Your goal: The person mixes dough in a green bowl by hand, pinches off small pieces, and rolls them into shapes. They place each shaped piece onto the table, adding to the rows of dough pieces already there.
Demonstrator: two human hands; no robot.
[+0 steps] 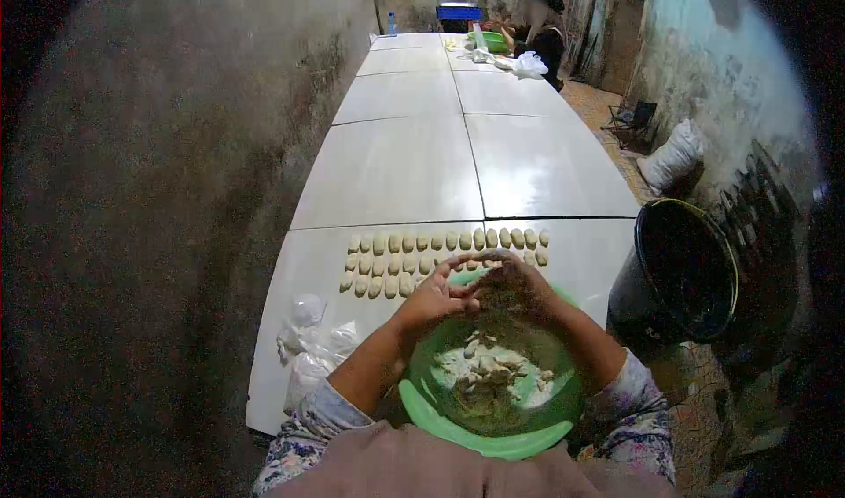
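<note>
Remotely, I count three rows of dough pieces (some hidden), two green basins, one black bucket.

My left hand and my right hand are close together above the round green plastic bowl, in which pale lumps lie. On the white tabletop, small pale oval pieces lie in three rows.

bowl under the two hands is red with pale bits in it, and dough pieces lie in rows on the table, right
Not red: the head view shows that the bowl is green. The pale bits in it and the dough pieces in rows on the table are as you say.
</note>
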